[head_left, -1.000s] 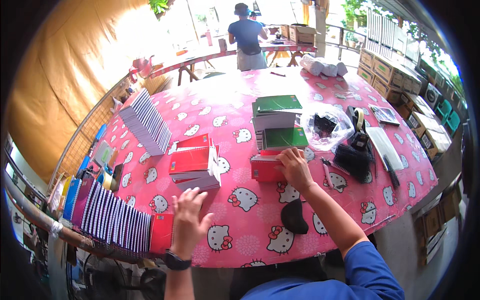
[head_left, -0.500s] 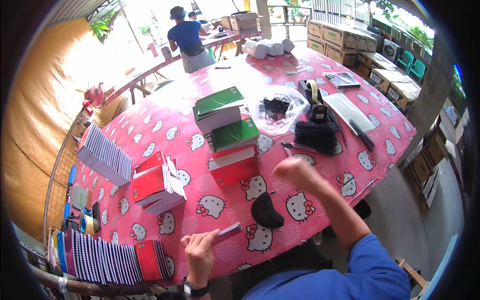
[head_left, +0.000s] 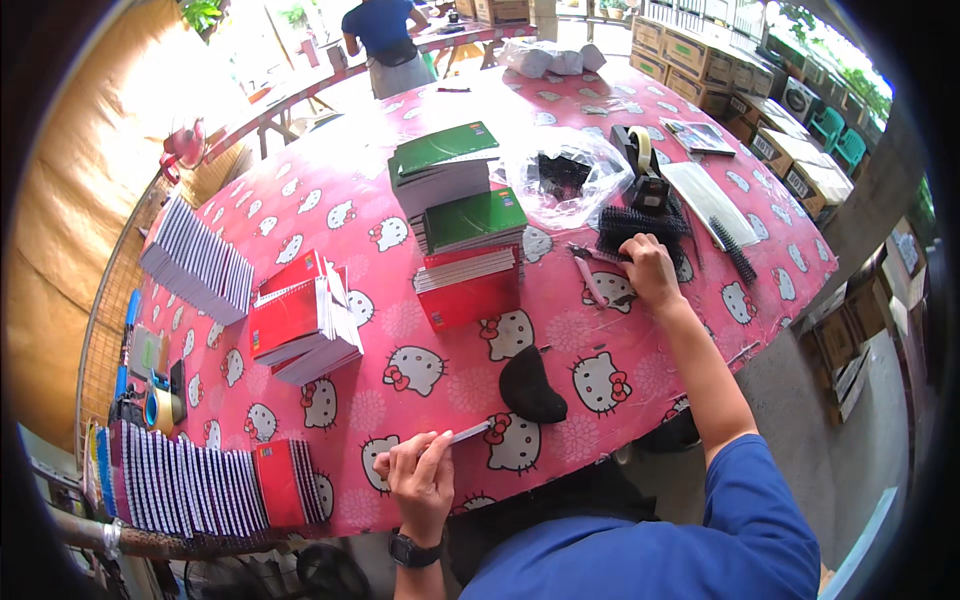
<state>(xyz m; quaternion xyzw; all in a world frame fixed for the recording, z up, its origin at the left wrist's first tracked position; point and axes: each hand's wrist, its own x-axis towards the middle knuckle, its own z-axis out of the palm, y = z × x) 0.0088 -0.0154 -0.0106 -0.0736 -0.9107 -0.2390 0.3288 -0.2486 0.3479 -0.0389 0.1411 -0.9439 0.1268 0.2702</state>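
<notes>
My left hand [head_left: 418, 484] is closed around a thin, pale notebook [head_left: 470, 432], seen almost edge-on above the near table edge. Farther right, my right hand [head_left: 652, 272] reaches to the near edge of a pile of black spiral binding coils [head_left: 645, 226]. Its fingers are bent together there; what lies between them cannot be made out. Pliers with pink handles [head_left: 590, 280] rest on the table just left of those fingers. Between my hands lies a black, curved, pouch-like object [head_left: 532, 386]. Beyond it stand stacked red notebooks [head_left: 468, 298] and green notebooks [head_left: 476, 220].
Red notebooks [head_left: 290, 318] and spiral-bound stacks [head_left: 197, 262] stand at the left, with a long row [head_left: 185, 485] along the near left edge. A clear plastic bag [head_left: 570, 190], tape dispenser [head_left: 643, 175] and loose coil [head_left: 733, 250] lie farther right. Another person [head_left: 385, 40] stands beyond.
My right hand has moved away from me and to the right, from beside the pliers to the coil pile. The left hand still holds the notebook, now tilted more edge-on. The view has shifted.
</notes>
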